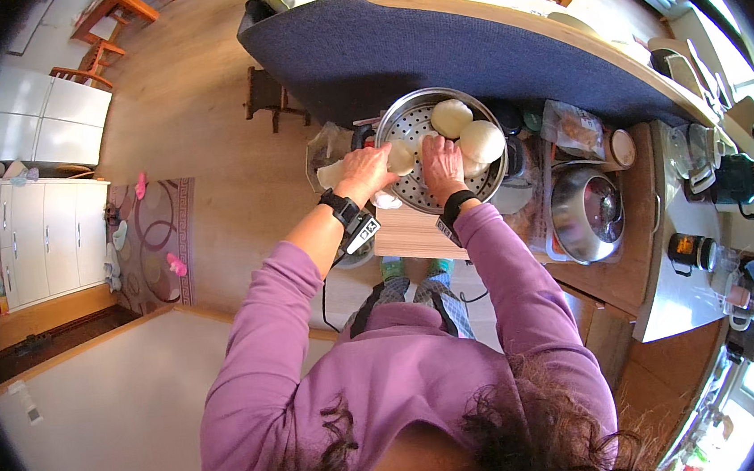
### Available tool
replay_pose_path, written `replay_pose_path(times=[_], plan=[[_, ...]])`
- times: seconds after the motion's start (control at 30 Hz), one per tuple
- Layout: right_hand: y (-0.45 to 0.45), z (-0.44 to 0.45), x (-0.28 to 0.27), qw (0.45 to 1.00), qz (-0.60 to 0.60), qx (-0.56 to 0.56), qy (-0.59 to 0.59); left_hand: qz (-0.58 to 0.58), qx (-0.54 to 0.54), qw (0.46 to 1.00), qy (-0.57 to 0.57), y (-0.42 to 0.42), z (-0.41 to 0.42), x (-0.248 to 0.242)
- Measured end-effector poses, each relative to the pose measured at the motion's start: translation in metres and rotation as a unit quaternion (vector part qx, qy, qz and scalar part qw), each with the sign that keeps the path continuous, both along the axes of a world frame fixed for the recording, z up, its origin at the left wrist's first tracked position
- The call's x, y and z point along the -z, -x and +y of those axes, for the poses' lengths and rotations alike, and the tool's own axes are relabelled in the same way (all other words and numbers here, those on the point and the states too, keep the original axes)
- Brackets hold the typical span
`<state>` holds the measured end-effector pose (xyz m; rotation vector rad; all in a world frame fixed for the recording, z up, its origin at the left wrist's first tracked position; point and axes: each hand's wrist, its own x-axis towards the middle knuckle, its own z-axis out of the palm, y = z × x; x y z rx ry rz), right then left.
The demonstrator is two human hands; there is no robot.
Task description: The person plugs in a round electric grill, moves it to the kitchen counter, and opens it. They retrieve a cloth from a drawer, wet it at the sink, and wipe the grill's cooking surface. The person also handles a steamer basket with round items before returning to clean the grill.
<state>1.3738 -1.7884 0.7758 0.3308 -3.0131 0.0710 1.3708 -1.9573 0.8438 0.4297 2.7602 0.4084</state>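
Before me stands a round steel steamer pot (401,109) with a perforated base. Several pale, rounded buns lie in it, one at the top (451,118) and a larger one at the right (482,141). My left hand (366,171) is at the pot's left rim, its fingers around a pale bun (400,158). Inside the pot, my right hand (442,162) reaches down with bent fingertips against another pale piece, mostly hidden by the fingers; whether it grips this piece is unclear. A white piece (330,175) shows just left of my left hand.
A wooden board or stool top (411,236) lies below the pot. To the right are a steel bowl (570,218), a plastic bag of food (570,126) and a counter (656,278). The blue sofa back (455,47) stands beyond the pot, a small dark stool (265,90) at its left.
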Motion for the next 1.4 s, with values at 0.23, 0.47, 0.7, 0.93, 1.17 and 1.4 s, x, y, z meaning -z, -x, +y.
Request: replay_pose_path(times=[0.23, 0.47, 0.7, 0.93, 1.17, 1.4], plan=[[-0.022, 0.005, 0.002, 0.945, -0.139, 0.133, 0.265, 0.096, 0.08, 0.991, 0.049, 0.012, 0.005, 0.013], [-0.018, 0.046, -0.044, 0.984, 0.04, 0.091, 0.151, 0.054, 0.073, 0.993, 0.069, 0.029, 0.025, 0.017], [0.011, 0.088, -0.047, 0.979, 0.012, 0.121, 0.161, 0.045, 0.055, 0.996, -0.058, 0.038, 0.056, 0.007], [0.004, 0.088, -0.055, 0.967, 0.027, 0.08, 0.241, -0.026, -0.01, 0.993, -0.115, 0.048, 0.047, 0.02], [-0.018, 0.066, -0.057, 0.957, -0.105, 0.0, 0.271, -0.106, -0.014, 0.991, -0.082, 0.056, 0.046, 0.017], [0.038, 0.09, -0.038, 0.951, -0.05, 0.05, 0.301, -0.102, -0.022, 0.987, -0.121, 0.05, 0.04, 0.016]])
